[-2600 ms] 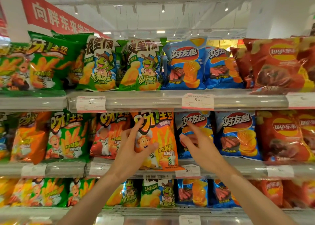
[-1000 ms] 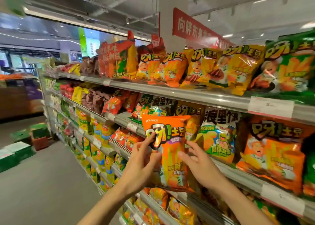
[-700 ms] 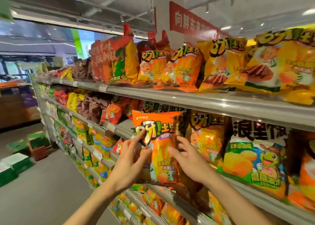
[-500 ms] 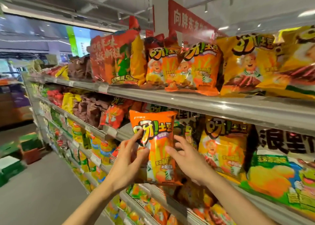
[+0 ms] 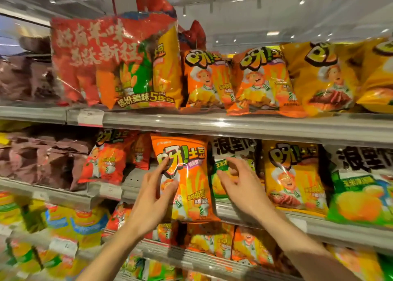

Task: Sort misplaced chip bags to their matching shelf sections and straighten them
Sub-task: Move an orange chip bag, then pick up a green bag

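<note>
Overhead, steel shelf (image 5: 234,127) carries orange bags (image 5: 261,83).

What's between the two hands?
In the head view, the orange chip bag stands between the left hand and the right hand; the left hand holds it, the right hovers beside it.

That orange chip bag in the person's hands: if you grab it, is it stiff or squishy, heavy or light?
The orange chip bag looks puffed with air, so it is probably light for its size and gives under the fingers. Its glossy film shows glare, so it may be a bit slippery. The left hand holds it by one edge alone, which suggests little weight; the contents likely crush if squeezed.
</note>
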`<action>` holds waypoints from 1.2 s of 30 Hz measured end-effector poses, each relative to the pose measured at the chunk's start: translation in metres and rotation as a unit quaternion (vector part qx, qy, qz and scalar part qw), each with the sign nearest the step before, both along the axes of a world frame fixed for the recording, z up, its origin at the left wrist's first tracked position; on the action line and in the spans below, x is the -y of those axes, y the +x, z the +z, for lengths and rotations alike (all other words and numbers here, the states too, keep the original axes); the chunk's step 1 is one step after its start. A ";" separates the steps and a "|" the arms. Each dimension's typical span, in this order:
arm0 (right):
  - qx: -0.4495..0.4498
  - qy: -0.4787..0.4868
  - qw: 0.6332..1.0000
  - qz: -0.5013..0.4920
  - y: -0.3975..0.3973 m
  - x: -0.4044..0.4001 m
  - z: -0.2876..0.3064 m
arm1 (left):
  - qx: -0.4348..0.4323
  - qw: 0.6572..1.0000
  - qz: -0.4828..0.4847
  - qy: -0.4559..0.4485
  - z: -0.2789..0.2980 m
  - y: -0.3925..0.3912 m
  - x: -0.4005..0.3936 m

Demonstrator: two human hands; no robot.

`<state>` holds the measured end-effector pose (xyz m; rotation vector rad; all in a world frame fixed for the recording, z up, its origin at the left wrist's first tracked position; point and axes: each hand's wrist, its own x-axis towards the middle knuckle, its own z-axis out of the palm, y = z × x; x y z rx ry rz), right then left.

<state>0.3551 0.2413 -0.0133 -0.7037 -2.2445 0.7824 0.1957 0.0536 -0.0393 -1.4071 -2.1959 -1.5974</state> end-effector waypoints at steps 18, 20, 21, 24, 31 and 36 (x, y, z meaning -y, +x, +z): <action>0.142 0.041 0.949 -0.277 -0.049 0.001 0.004 | 0.030 0.998 -0.049 -0.013 -0.011 -0.048 0.017; 0.140 0.046 0.949 -0.277 -0.052 0.003 0.010 | 0.029 0.998 -0.049 -0.013 -0.010 -0.051 0.021; 0.142 0.049 0.949 -0.277 -0.054 0.004 0.013 | 0.030 0.998 -0.048 -0.011 -0.009 -0.052 0.023; 0.155 0.065 0.947 -0.272 -0.062 0.008 0.022 | 0.031 0.999 -0.044 -0.005 -0.006 -0.057 0.030; 0.195 0.098 0.940 -0.262 -0.059 0.024 0.037 | 0.028 0.999 -0.038 0.004 -0.009 -0.065 0.036; 0.196 0.128 0.935 -0.265 -0.024 0.029 0.035 | 0.034 0.997 -0.062 -0.001 -0.006 -0.056 0.022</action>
